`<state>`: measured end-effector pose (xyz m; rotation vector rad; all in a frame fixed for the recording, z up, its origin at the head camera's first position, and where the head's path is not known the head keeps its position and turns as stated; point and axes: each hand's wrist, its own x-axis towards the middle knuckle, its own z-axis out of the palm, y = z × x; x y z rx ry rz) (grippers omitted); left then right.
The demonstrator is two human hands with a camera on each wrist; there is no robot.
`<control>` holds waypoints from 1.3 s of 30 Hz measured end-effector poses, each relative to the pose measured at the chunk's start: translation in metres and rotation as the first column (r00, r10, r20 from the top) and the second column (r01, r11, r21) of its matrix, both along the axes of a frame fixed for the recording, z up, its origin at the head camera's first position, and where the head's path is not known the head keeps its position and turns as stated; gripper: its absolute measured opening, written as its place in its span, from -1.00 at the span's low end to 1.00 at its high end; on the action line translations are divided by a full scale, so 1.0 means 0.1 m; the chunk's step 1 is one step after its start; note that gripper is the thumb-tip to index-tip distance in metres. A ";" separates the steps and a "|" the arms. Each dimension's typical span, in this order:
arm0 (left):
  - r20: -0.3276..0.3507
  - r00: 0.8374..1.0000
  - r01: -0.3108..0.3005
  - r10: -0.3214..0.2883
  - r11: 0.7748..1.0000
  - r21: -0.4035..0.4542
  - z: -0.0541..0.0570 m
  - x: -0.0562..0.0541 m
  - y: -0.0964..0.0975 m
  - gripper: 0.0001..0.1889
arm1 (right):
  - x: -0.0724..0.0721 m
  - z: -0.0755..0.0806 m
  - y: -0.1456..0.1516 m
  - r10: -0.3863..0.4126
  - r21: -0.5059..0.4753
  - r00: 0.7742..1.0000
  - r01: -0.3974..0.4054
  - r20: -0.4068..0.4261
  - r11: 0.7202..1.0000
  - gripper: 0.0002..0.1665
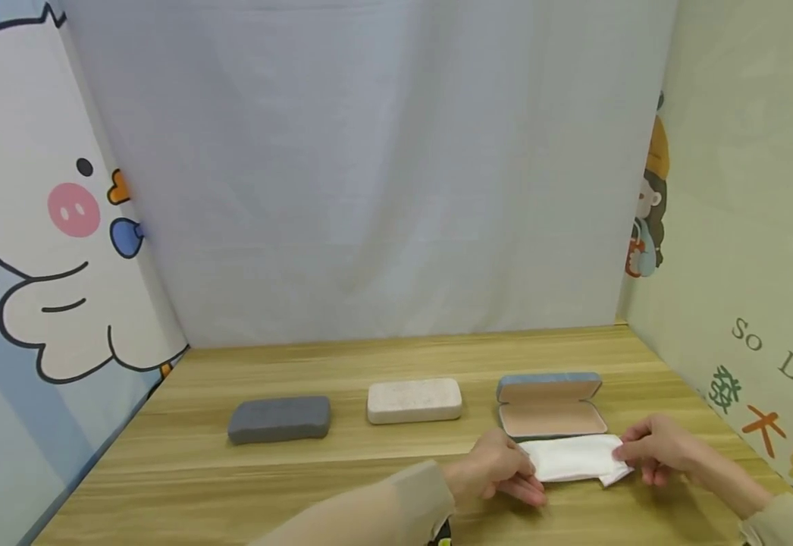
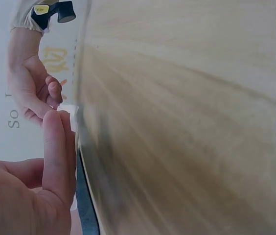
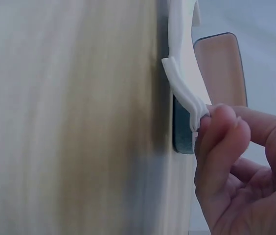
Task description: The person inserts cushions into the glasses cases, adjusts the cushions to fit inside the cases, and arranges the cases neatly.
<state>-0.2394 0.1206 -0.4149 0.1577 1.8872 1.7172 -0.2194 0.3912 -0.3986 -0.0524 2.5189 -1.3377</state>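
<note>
A folded white cloth (image 1: 570, 459) is stretched between the two hands. My left hand (image 1: 497, 464) pinches its left end, the fingers fairly straight and the thumb opposite them. At the right end, my right hand (image 1: 662, 449) grips a corner between thumb and fingers; the right wrist view shows the layered cloth edge (image 3: 184, 93) at these fingertips. A loose flap hangs from the lower right of the cloth. Just behind it is an open blue glasses case (image 1: 552, 418) with a peach lining, its lid raised and its front edge close to the cloth.
A white speckled glasses case (image 1: 413, 400) lies closed in the middle of the wooden table (image 1: 246, 485). Left of it is a closed grey glasses case (image 1: 279, 419). A pale curtain (image 1: 383, 182) hangs behind the table, with printed cloths at both sides.
</note>
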 end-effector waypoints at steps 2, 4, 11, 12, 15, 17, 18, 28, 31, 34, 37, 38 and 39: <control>-0.006 1.000 -0.001 0.001 1.000 0.013 0.03 -0.02 0.00 -0.91 | -0.03 0.04 0.00 0.006 -0.015 1.000 -0.005 0.016 1.000 -0.85; -0.012 1.000 -0.006 0.006 1.000 0.009 0.06 -0.05 -0.01 -0.91 | -0.07 0.09 -0.01 0.009 -0.028 1.000 -0.009 0.025 1.000 -0.85; -0.054 0.998 -0.007 0.009 1.000 0.028 0.12 -0.22 -0.03 -0.88 | -0.21 0.20 -0.05 -0.029 0.002 1.000 0.029 0.006 1.000 -0.76; -0.058 0.998 -0.008 0.010 0.999 0.039 0.12 -0.26 -0.03 -0.89 | -0.23 0.21 -0.05 -0.033 0.007 0.999 0.033 0.000 0.999 -0.74; -0.066 0.998 -0.007 0.011 0.999 0.052 0.15 -0.36 -0.04 -0.90 | -0.29 0.20 -0.06 -0.055 0.013 0.998 0.055 -0.012 0.998 -0.69; -0.069 0.997 -0.012 0.015 0.999 0.046 0.17 -0.43 -0.04 -0.89 | -0.33 0.18 -0.06 -0.063 0.007 0.998 0.063 -0.015 0.998 -0.67; -0.065 0.998 -0.015 0.018 0.999 0.037 0.18 -0.46 -0.04 -0.88 | -0.35 0.17 -0.06 -0.069 0.004 0.998 0.069 -0.011 0.998 -0.66; -0.034 0.996 -0.083 0.082 0.996 -0.014 0.07 -0.62 0.02 -0.86 | -0.51 0.00 -0.04 -0.138 -0.048 0.990 0.139 0.017 0.989 -0.80; -0.059 0.993 -0.101 0.098 0.994 -0.041 0.04 -0.61 0.04 -0.88 | -0.52 -0.05 -0.04 -0.152 -0.048 0.988 0.153 0.015 0.987 -0.81; -0.101 0.990 -0.106 0.097 0.991 -0.084 0.02 -0.61 0.03 -0.82 | -0.53 -0.08 -0.05 -0.146 -0.029 0.989 0.145 -0.016 0.989 -0.79; -0.141 0.986 -0.107 0.091 0.988 -0.108 0.02 -0.60 0.03 -0.72 | -0.55 -0.10 -0.05 -0.143 0.006 0.988 0.143 -0.059 0.990 -0.77; -0.156 0.984 -0.108 0.090 0.988 -0.114 0.02 -0.59 0.03 -0.69 | -0.55 -0.10 -0.05 -0.138 0.022 0.987 0.140 -0.077 0.990 -0.77; -0.169 0.982 -0.110 0.089 0.987 -0.119 0.02 -0.59 0.03 -0.68 | -0.55 -0.11 -0.05 -0.133 0.037 0.987 0.137 -0.094 0.990 -0.78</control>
